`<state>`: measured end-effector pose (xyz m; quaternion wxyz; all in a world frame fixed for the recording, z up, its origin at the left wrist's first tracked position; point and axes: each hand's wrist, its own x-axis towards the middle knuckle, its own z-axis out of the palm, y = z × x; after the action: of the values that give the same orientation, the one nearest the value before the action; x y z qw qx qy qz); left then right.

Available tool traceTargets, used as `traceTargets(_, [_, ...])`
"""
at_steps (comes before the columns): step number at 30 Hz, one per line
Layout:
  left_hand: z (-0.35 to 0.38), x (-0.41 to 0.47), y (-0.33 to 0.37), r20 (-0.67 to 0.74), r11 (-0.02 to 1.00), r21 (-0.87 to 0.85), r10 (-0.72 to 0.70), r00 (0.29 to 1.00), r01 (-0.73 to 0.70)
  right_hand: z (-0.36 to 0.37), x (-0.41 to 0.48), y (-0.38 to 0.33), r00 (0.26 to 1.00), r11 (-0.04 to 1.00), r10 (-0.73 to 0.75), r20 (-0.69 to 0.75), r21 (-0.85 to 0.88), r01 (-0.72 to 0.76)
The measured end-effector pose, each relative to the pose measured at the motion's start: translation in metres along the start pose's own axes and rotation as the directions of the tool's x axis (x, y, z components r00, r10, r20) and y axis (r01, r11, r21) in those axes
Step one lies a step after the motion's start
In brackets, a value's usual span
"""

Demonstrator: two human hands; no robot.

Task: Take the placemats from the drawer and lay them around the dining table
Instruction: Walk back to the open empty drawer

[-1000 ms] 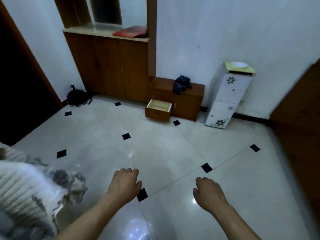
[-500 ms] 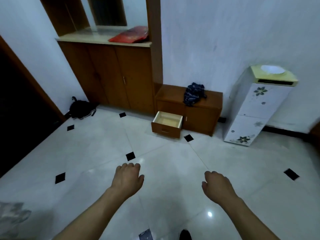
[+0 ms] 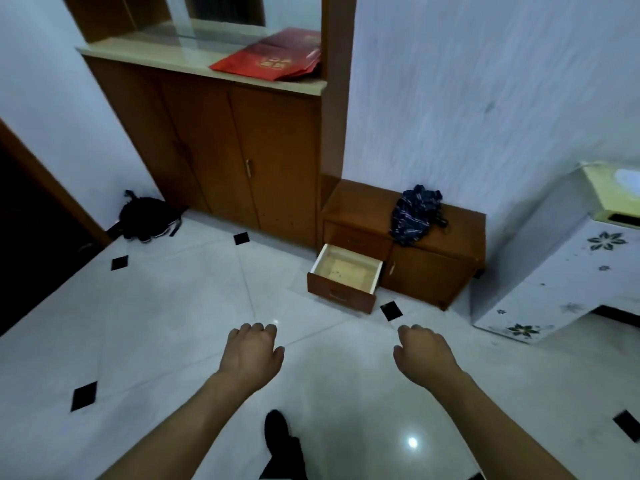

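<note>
Fig.: head view, person facing the low cabinet (image 3: pixel 433 271). L hand (image 3: pixel 254 355) and R hand (image 3: pixel 424 355) are hanging out front over the tiled floor (image 3: pixel 173 323), fingers loosely curled and holding nothing, prob. kept free for reaching. The drawer (image 3: pixel 341 296) is standing pulled out at floor level, giving access from above. Its inside is showing bare wood w/ a few specks, and no placemats are visible. The dining table is not appearing in view. A dark cloth (image 3: pixel 415 213) is lying bunched on the cabinet top.

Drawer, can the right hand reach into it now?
Probably not yet. The open drawer lies well ahead of the right hand, with floor between them; nothing blocks it, but the person likely needs to step closer.
</note>
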<state>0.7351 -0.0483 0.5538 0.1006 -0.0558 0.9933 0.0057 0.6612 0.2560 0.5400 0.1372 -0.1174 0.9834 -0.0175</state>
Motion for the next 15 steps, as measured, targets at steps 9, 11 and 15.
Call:
traceTargets(9, [-0.022,0.216,-0.006,0.066,0.965,0.033,0.257,0.964,-0.26,-0.036,0.148,-0.007,0.983,0.983,0.176,0.045,0.053,-0.178])
traceTargets(11, [-0.019,0.26,0.002,0.077,0.954,0.017,0.296,0.952,-0.298,-0.036,0.179,-0.001,0.977,0.975,0.209,0.045,0.063,-0.211])
traceTargets(15, [-0.007,0.344,0.019,0.083,0.951,0.013,0.308,0.948,-0.31,-0.021,0.251,0.017,0.974,0.972,0.222,0.051,0.065,-0.225])
